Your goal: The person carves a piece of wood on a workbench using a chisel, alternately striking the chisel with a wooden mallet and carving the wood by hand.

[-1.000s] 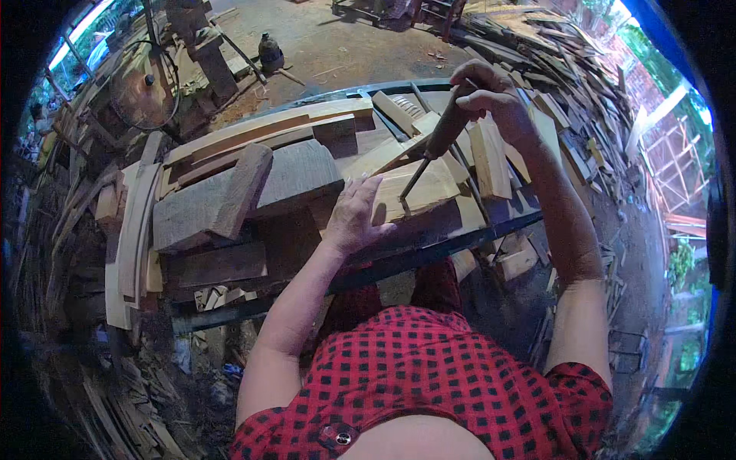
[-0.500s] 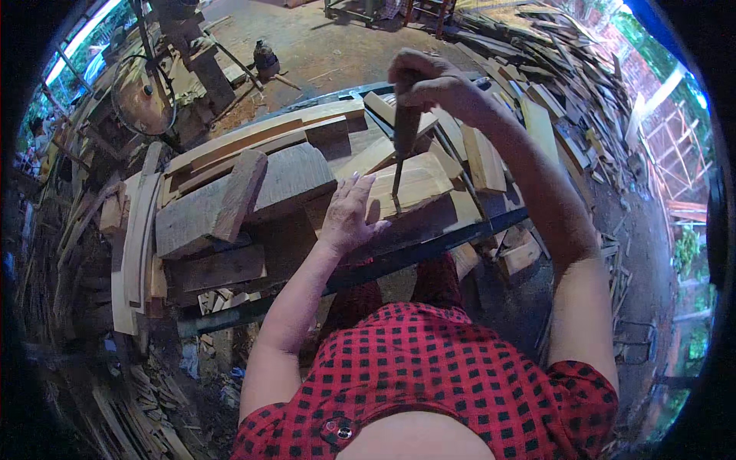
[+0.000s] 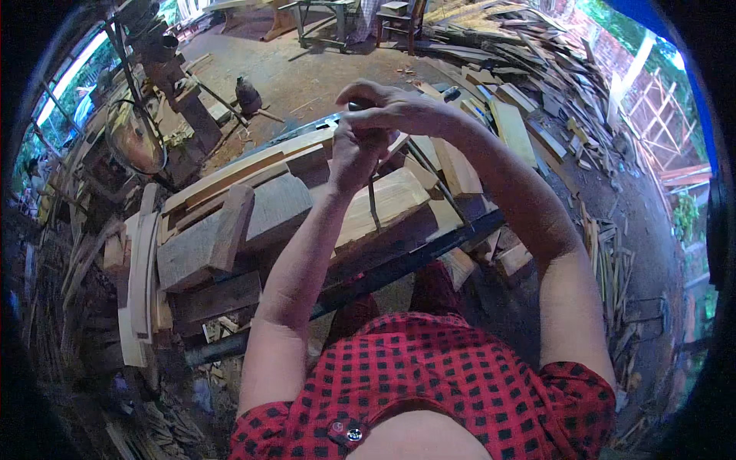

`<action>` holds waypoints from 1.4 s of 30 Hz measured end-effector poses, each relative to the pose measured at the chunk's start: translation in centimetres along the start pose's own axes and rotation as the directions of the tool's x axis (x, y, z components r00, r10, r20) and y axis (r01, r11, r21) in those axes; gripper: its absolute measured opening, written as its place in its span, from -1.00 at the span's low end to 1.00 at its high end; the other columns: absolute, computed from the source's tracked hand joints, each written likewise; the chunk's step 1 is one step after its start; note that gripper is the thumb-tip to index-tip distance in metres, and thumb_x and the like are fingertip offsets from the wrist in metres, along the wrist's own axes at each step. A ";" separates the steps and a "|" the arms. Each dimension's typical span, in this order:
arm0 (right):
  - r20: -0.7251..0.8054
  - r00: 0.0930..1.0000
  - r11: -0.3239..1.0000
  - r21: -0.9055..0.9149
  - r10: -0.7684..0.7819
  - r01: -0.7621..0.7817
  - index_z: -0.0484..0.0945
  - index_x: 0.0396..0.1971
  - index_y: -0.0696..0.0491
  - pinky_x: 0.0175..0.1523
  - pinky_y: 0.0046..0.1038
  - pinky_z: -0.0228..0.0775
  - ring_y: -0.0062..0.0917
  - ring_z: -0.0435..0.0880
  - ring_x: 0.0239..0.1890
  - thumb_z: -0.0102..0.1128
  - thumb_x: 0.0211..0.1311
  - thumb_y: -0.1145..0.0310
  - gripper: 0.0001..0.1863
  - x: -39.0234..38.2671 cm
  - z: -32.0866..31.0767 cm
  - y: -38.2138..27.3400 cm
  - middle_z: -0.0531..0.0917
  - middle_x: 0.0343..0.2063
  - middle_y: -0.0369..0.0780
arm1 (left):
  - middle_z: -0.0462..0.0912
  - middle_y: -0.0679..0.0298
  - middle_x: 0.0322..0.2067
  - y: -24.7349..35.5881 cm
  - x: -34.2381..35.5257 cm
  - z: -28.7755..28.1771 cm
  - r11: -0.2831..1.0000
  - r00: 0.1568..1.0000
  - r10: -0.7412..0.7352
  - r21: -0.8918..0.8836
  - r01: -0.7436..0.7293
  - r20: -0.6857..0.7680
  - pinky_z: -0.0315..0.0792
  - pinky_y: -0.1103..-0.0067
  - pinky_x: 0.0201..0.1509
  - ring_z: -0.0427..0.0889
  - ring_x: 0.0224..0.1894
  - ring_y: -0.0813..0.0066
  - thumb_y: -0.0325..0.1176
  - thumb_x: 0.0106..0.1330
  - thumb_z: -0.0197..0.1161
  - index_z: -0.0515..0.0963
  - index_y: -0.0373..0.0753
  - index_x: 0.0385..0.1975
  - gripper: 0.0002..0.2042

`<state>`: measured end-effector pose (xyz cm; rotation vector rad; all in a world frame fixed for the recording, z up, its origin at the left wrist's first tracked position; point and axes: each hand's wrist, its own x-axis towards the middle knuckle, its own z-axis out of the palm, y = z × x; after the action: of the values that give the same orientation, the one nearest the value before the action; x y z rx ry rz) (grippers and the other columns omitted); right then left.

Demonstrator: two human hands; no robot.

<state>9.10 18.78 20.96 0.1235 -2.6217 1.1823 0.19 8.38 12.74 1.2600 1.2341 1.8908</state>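
Observation:
A pale wooden block (image 3: 387, 205) lies on the workbench in front of me. On its top face rests the lower end of a thin-shafted hand tool (image 3: 373, 205), like a chisel or an awl, standing nearly upright. My left hand (image 3: 357, 157) is closed around the tool's handle, most of which the fingers hide. Above it, my right hand (image 3: 391, 109) bends over the handle's top with curled fingers. A dark metal bar (image 3: 441, 184) lies slanted just right of the block.
Grey weathered boards (image 3: 203, 249) and long pale planks (image 3: 230, 178) cover the bench's left side. Other timber pieces (image 3: 460, 172) lie to the right. A large scrap-wood heap (image 3: 529, 69) is at the far right. Beyond the bench stand a dark bottle-shaped object (image 3: 247, 96) and a wooden chair (image 3: 402, 27).
My left hand has left the block's surface and risen to grip the tool below my right hand. My right hand has shifted left and slightly down. The view has tilted and shifted.

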 end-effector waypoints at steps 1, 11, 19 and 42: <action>-0.027 0.996 0.996 -0.026 0.079 -0.080 0.36 0.05 0.07 -0.05 -0.45 0.37 -0.53 0.53 -0.17 0.15 0.16 -0.01 -0.43 -1.3 -0.5 0.7 0.48 -0.09 -0.14 | 0.53 0.31 -0.37 -0.1 -0.1 -0.1 0.999 0.999 0.034 -0.020 -0.034 -0.001 0.42 0.64 -0.30 0.52 -0.37 0.61 -0.37 0.04 0.35 0.39 -0.24 -0.20 -0.65; -0.595 0.332 0.223 -0.251 0.732 -0.942 0.31 0.06 0.20 0.19 -0.23 0.26 -0.13 0.44 0.11 0.49 -0.44 -0.17 0.04 -17.5 2.4 14.8 0.47 0.02 0.06 | 0.51 0.35 -0.51 -1.6 -0.2 -0.3 0.998 0.982 0.060 0.038 -0.054 -0.179 0.43 0.58 -0.36 0.51 -0.45 0.62 -0.45 0.01 0.27 0.44 -0.25 -0.38 -0.81; -0.774 0.280 0.305 -0.118 0.567 -0.945 0.33 -0.06 0.19 -0.14 -0.23 0.49 -0.19 0.63 -0.19 0.51 -0.39 0.16 -0.19 -18.7 3.7 19.4 0.60 -0.25 0.00 | 0.50 0.35 -0.51 -1.3 -1.5 0.3 0.957 0.969 0.217 0.221 -0.187 -0.118 0.41 0.55 -0.37 0.47 -0.45 0.57 -0.42 0.03 0.31 0.43 -0.24 -0.37 -0.79; -0.471 0.870 0.983 0.168 0.147 -0.075 0.39 0.02 0.16 -0.27 -0.54 0.52 -0.57 0.62 -0.38 0.28 -0.30 0.43 -0.32 -4.0 -6.6 -12.5 0.60 -0.32 -0.20 | 0.52 0.20 -0.41 -3.2 -0.7 0.6 0.700 0.878 0.476 0.580 -0.416 0.054 0.39 0.46 -0.17 0.49 -0.32 0.36 -0.45 -0.02 0.24 0.43 -0.30 -0.30 -0.74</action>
<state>16.62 15.33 33.11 -0.2696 -2.1268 1.2485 0.87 9.39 9.64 1.9582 1.7753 1.9858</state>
